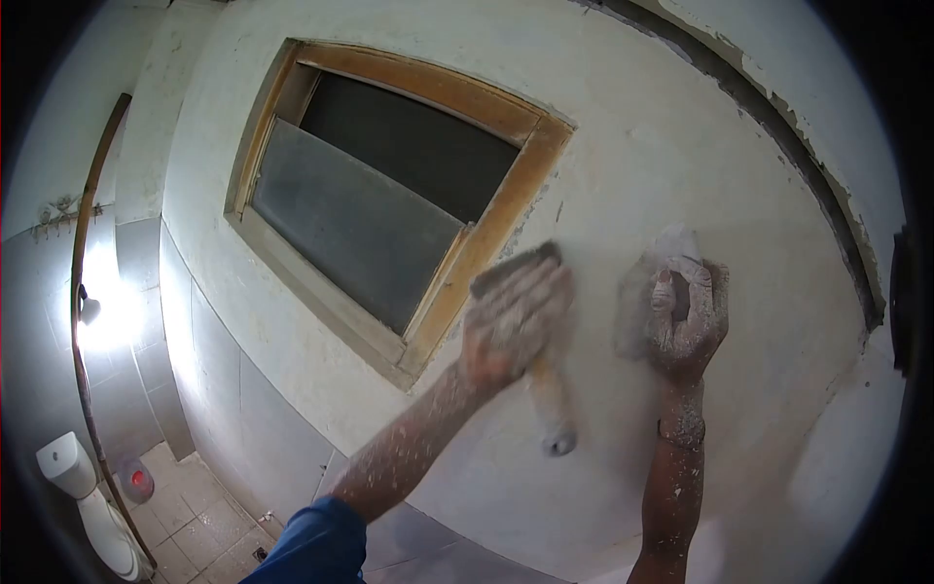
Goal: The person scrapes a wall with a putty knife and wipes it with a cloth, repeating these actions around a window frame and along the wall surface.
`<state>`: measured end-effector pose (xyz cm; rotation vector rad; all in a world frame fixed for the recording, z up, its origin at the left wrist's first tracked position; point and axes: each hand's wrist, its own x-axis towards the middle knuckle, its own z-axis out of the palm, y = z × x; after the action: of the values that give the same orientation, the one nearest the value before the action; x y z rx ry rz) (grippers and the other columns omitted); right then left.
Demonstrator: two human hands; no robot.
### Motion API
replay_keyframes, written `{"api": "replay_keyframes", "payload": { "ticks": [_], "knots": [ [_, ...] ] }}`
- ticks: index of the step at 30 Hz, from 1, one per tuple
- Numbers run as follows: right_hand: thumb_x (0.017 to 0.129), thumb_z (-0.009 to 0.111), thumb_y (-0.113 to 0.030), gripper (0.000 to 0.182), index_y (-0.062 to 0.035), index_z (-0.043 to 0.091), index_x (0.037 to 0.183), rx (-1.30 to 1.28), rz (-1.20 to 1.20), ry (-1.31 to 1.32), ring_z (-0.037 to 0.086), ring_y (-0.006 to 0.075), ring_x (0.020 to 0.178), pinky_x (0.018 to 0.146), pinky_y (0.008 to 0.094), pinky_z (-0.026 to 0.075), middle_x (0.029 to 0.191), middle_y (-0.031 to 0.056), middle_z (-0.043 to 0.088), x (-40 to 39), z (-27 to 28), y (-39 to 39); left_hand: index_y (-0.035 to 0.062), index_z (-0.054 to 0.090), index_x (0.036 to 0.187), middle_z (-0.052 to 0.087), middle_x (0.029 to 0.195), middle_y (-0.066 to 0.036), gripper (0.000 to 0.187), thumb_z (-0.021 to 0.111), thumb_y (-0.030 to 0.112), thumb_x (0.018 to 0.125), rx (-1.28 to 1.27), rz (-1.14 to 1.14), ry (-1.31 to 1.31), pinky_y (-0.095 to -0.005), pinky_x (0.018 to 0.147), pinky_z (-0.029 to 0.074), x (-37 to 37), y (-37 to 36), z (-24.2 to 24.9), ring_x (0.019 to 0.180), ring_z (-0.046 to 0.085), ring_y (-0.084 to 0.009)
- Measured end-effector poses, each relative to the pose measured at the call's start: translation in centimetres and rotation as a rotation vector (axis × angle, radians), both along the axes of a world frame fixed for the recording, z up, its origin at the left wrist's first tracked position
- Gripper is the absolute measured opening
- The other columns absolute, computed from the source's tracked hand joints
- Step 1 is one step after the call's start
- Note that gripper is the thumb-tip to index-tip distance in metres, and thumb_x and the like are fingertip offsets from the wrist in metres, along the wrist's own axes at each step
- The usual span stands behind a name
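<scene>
My left hand (516,316), dusted white and blurred, lies over a flat dark-edged tool (516,268) against the pale wall (603,175). The tool's pale handle (550,404) sticks out below the palm and ends in a grey round tip. To its right, my right hand (691,311) is up at the wall, its fingers and thumb curled around something whitish that I cannot make out. White powder coats both hands and speckles the forearms.
A wooden-framed window (486,258) with a grey pane is left of my left hand. A dark groove (778,117) runs along the upper right. At the far left are a long pole (83,282), a bright lamp (89,307) and a toilet (102,530) on floor tiles.
</scene>
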<state>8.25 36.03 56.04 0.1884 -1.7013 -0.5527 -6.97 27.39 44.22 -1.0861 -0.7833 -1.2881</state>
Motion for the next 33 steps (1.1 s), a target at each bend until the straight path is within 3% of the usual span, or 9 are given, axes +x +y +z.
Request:
{"api": "replay_keyframes", "payload": {
  "ticks": [3,4,6,19,22,24,27,31,33],
  "knots": [
    [0.084,0.058,-0.010,0.014,-0.0005,0.059,0.095,-0.046,0.027,-0.017,0.057,0.0283,0.080,0.069,0.0355,0.047,0.089,0.0138,0.055,0.1,0.0,-0.4,-0.0032,0.061,0.106,0.059,0.118,-0.018,0.033,0.059,0.008,0.075,-0.019,-0.126,-0.049,-0.0420,0.096,0.046,0.7,-0.6,1.8,0.114,0.055,-0.0304],
    [0.084,0.058,-0.010,0.014,-0.0005,0.059,0.095,-0.048,0.028,-0.016,0.057,0.0283,0.080,0.069,0.0355,0.047,0.089,0.0138,0.055,0.2,0.0,-0.2,-0.0028,0.060,0.108,0.058,0.119,-0.018,0.035,0.058,0.009,0.075,-0.033,-0.053,-0.043,-0.0419,0.097,0.046,0.4,0.0,0.8,0.115,0.054,-0.0306],
    [0.079,0.060,-0.006,0.017,-0.0024,0.060,0.096,0.041,0.022,0.014,0.058,0.0292,0.072,0.059,0.0365,0.050,0.085,0.0147,0.056,0.2,0.2,0.4,-0.0025,0.060,0.108,0.058,0.119,-0.018,0.035,0.057,0.009,0.076,-0.024,-0.030,-0.023,-0.0417,0.097,0.046,-0.5,0.4,0.1,0.115,0.054,-0.0303],
    [0.077,0.065,-0.010,0.020,-0.0038,0.060,0.095,0.085,-0.011,-0.015,0.060,0.0291,0.074,0.061,0.0365,0.051,0.085,0.0142,0.057,0.5,0.2,0.3,0.0013,0.060,0.111,0.058,0.121,-0.015,0.033,0.056,0.006,0.078,-0.028,-0.063,-0.055,-0.0405,0.098,0.044,0.0,0.0,1.5,0.118,0.053,-0.0283],
    [0.074,0.072,-0.019,0.034,-0.0030,0.057,0.100,0.051,-0.021,-0.092,0.059,0.0289,0.077,0.062,0.0379,0.052,0.091,0.0138,0.055,-0.1,0.6,-1.1,0.0016,0.060,0.110,0.058,0.121,-0.015,0.032,0.057,0.005,0.078,-0.032,-0.122,-0.025,-0.0405,0.098,0.045,-0.6,-0.5,1.6,0.117,0.053,-0.0288],
    [0.067,0.079,-0.030,0.056,-0.0031,0.053,0.110,0.039,-0.099,-0.125,0.057,0.0307,0.085,0.066,0.0399,0.052,0.101,0.0154,0.051,-0.5,0.8,-2.0,0.0021,0.061,0.109,0.058,0.121,-0.014,0.032,0.058,0.004,0.077,0.008,-0.230,-0.063,-0.0403,0.098,0.045,0.0,-1.3,3.0,0.117,0.053,-0.0274],
    [0.064,0.080,-0.036,0.070,-0.0037,0.048,0.117,0.040,-0.103,-0.204,0.053,0.0337,0.092,0.071,0.0417,0.052,0.108,0.0178,0.047,-0.4,1.2,-1.6,0.0007,0.060,0.109,0.058,0.121,-0.013,0.034,0.059,0.004,0.076,0.012,-0.089,-0.071,-0.0397,0.098,0.045,0.1,0.2,1.2,0.117,0.053,-0.0268],
    [0.063,0.080,-0.036,0.074,-0.0038,0.047,0.121,0.027,-0.120,-0.215,0.051,0.0355,0.096,0.073,0.0423,0.051,0.108,0.0195,0.046,0.1,1.1,-1.7,0.0009,0.060,0.110,0.058,0.121,-0.013,0.034,0.059,0.005,0.077,0.025,-0.051,-0.029,-0.0396,0.098,0.045,-0.4,-0.4,2.4,0.117,0.053,-0.0264],
    [0.063,0.083,-0.022,0.071,-0.0044,0.047,0.121,0.043,-0.219,-0.155,0.053,0.0304,0.095,0.076,0.0392,0.051,0.109,0.0149,0.045,0.2,1.1,-2.0,0.0029,0.061,0.110,0.058,0.122,-0.013,0.033,0.059,0.006,0.077,0.026,-0.117,-0.068,-0.0395,0.098,0.045,-0.5,-0.9,4.4,0.117,0.053,-0.0260]
  ]
}}
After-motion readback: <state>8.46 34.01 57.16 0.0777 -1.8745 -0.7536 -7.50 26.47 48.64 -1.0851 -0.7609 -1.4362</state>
